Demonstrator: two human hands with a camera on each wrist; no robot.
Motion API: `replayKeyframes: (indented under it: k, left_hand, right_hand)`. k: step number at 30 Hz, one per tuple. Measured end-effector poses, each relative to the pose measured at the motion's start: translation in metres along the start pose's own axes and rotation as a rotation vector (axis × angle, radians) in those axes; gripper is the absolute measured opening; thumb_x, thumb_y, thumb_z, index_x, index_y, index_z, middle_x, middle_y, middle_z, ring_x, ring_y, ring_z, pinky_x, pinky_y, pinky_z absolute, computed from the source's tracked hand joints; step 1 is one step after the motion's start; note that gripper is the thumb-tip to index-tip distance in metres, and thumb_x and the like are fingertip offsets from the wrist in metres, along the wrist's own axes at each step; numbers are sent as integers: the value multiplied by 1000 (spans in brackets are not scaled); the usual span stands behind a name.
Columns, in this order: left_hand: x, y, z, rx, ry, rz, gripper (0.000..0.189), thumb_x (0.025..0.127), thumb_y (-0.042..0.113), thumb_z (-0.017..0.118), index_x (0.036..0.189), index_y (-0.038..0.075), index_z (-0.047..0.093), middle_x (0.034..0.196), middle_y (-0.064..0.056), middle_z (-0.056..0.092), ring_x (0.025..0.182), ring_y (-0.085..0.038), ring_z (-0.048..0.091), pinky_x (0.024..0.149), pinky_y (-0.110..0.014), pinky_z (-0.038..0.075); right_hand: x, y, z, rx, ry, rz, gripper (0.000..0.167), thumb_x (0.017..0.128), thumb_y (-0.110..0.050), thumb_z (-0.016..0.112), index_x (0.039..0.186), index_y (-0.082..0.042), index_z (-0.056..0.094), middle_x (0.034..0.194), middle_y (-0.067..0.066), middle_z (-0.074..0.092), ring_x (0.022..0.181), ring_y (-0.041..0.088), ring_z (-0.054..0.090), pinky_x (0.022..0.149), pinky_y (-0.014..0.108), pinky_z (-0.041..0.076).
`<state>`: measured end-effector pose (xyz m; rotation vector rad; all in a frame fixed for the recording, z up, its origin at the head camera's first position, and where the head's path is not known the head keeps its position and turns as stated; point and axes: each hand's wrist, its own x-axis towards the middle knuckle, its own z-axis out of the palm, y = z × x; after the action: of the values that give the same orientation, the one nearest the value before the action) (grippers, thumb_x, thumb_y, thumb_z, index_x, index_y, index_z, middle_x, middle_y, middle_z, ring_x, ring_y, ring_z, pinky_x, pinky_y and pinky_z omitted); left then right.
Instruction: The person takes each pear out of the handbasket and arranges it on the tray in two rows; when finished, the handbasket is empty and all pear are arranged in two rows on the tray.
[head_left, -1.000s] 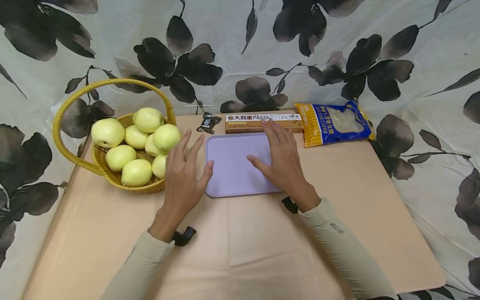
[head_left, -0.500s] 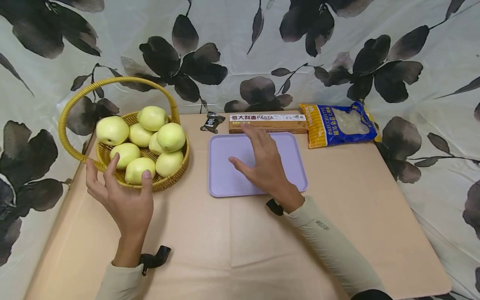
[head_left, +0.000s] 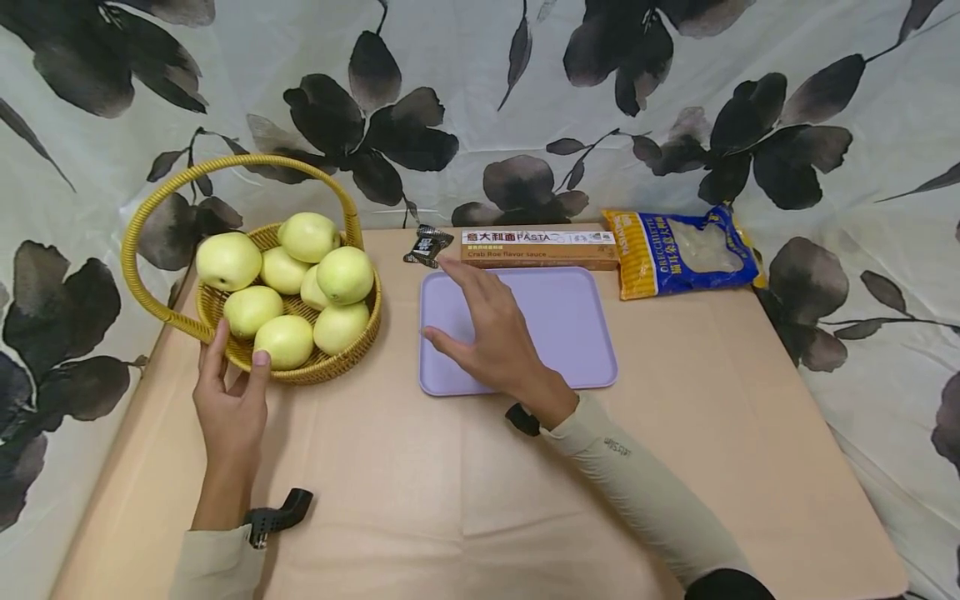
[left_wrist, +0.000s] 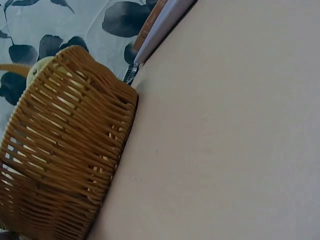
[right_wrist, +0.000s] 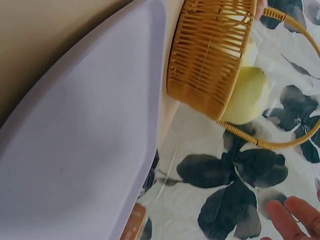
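A yellow wicker basket (head_left: 341, 364) with a tall arched handle stands at the left, holding several pale green apples (head_left: 283, 342). My left hand (head_left: 231, 417) grips the basket's front-left rim near the foot of the handle, its thumb beside the nearest apple. Part of that hand's fingers is hidden against the basket wall. My right hand (head_left: 487, 337) hovers over the left part of a lilac tray (head_left: 570, 333), fingers spread and holding nothing. The basket's woven side (left_wrist: 70, 145) fills the left of the left wrist view.
Behind the tray lies a brown pasta box (head_left: 536, 250), with a small black wrapped packet (head_left: 428, 246) to its left. A blue and yellow bag of pasta (head_left: 686, 252) lies to its right. A floral cloth (head_left: 480, 100) hangs at the table's back edge.
From near the tray, my left hand has moved left to the basket and taken its rim. My right hand has drifted left over the tray. The view has shifted slightly.
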<state>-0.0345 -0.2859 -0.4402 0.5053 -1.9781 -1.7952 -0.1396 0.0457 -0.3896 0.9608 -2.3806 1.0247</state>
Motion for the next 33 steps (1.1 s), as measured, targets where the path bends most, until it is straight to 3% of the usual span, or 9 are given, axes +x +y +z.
replayKeyframes:
  k: [5, 9, 15, 19, 27, 33]
  left_hand:
    - [4, -4, -5, -7, -28, -56, 68, 107, 18, 63, 166, 33, 33, 178, 6, 21, 165, -16, 20, 134, -35, 24]
    - [5, -7, -6, -16, -21, -49, 67, 107, 18, 64, 166, 32, 35, 177, 7, 23, 164, -15, 21, 132, -29, 27]
    - [8, -10, 0, -129, 19, -25, 68, 104, 12, 67, 164, 27, 40, 177, 5, 27, 163, -16, 25, 120, -15, 38]
    - [7, -11, 3, -120, 29, -4, 68, 104, 11, 68, 165, 25, 40, 176, 3, 27, 163, -18, 26, 120, -16, 38]
    - [4, -10, 8, -182, 39, -52, 69, 105, 12, 67, 165, 29, 38, 177, 5, 26, 164, -15, 22, 124, -18, 35]
    - [3, -10, 8, -191, 37, -51, 71, 105, 12, 66, 167, 27, 35, 177, 4, 24, 164, -15, 22, 123, -17, 36]
  right_hand:
    - [7, -9, 11, 22, -14, -24, 85, 92, -40, 83, 162, -13, 43, 155, 7, 57, 140, 23, 56, 113, 49, 48]
    - [13, -17, 20, 30, -31, -40, 83, 94, -41, 82, 162, -13, 45, 155, 7, 58, 139, 24, 57, 113, 48, 48]
    - [26, -25, 36, 34, -49, -61, 81, 95, -45, 80, 161, -14, 45, 153, 7, 60, 142, 23, 56, 118, 46, 46]
    - [36, -27, 49, 43, -73, -56, 80, 96, -46, 79, 160, -13, 46, 151, 7, 61, 141, 23, 57, 119, 45, 46]
    - [61, -25, 74, 72, -182, 123, 82, 95, -51, 79, 162, -21, 43, 154, 2, 56, 141, 20, 53, 114, 41, 49]
    - [78, -23, 89, 127, -278, 224, 84, 94, -53, 79, 163, -23, 42, 156, 2, 52, 145, 18, 48, 118, 40, 45]
